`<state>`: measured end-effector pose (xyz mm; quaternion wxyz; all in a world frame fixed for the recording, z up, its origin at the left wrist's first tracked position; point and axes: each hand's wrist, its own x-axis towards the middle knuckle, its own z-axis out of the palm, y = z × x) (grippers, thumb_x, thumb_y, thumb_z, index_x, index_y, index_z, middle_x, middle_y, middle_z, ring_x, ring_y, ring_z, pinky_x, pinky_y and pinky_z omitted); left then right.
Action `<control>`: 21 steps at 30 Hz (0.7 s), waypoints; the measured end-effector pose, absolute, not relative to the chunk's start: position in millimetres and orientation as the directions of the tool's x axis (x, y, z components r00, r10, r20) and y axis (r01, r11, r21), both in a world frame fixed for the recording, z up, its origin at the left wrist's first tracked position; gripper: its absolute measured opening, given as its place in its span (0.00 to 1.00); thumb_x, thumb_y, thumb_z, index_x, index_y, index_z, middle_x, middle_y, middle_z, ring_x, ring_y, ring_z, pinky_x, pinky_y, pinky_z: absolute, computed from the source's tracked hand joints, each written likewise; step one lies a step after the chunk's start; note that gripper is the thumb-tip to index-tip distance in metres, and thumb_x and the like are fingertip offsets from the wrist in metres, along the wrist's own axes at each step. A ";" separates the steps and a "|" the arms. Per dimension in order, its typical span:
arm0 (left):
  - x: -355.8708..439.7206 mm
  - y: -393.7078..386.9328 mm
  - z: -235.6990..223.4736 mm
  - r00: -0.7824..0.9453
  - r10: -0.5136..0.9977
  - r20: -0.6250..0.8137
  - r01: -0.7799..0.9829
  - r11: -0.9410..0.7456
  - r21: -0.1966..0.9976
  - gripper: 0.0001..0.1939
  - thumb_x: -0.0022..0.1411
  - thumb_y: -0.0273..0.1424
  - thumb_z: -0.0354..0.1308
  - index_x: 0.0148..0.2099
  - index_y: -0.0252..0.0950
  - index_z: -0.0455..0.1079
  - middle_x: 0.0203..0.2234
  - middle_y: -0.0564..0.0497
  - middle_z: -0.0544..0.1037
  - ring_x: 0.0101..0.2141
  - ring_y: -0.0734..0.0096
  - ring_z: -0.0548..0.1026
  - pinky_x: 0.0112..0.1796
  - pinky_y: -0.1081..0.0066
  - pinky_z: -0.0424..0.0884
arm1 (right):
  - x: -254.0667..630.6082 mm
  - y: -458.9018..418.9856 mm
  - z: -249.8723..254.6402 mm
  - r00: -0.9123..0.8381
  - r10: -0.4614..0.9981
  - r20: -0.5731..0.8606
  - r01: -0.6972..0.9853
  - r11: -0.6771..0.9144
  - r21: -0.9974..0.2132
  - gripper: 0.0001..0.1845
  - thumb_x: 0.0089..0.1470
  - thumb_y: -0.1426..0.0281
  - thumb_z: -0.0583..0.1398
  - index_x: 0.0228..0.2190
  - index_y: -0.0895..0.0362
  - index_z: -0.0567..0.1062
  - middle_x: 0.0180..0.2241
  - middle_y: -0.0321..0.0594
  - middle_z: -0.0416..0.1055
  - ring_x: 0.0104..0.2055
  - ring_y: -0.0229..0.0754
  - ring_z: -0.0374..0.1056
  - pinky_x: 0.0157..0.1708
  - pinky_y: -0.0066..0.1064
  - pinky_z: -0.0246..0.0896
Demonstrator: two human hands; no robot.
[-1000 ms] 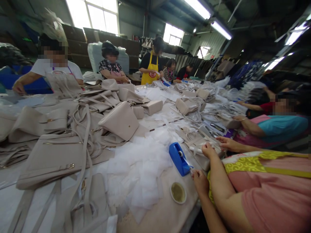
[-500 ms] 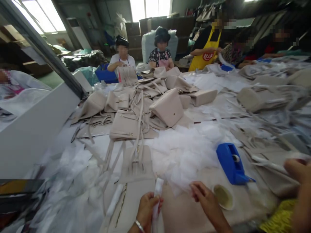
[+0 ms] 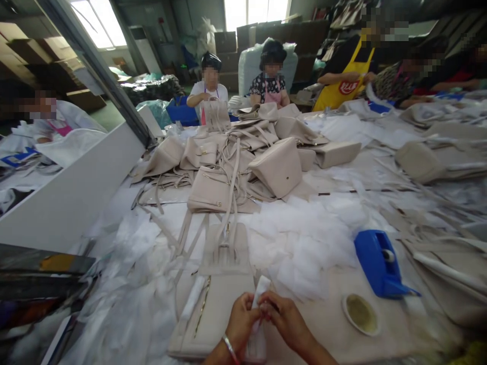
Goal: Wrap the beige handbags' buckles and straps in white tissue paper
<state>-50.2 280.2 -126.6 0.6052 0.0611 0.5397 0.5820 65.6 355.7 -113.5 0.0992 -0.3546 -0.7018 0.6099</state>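
Observation:
My left hand, with a bracelet at the wrist, is closed around a bag strap wrapped in thin white padding. Pinching the same wrapped strap from the other side, my right hand has its fingertips close against the left ones. Under and beside my hands lies a beige handbag with a gold chain or zip along it and another white-wrapped strip. Beyond my fingers are loose thin white sheets. What the right fingertips pinch is partly hidden.
A blue tape dispenser and a small round dish stand to the right. Beige bags are piled ahead. A white partition and metal post stand left. Several people work around the table.
My right hand has moved left from the white sheets to the wrapped strap and closed on it. My left hand keeps its hold. The view has swung left; another person's hand at right is gone.

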 end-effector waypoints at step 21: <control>-57.6 285.3 -141.2 -0.128 0.657 -0.743 -0.786 0.391 0.480 0.22 0.42 0.45 0.68 0.29 0.30 0.70 0.16 0.49 0.72 0.16 0.76 0.65 0.21 0.74 0.57 | 63.2 367.4 -124.1 -0.781 0.539 -0.316 0.283 -0.146 -0.948 0.07 0.57 0.70 0.49 0.40 0.53 0.57 0.26 0.32 0.69 0.26 0.36 0.64 0.26 0.26 0.58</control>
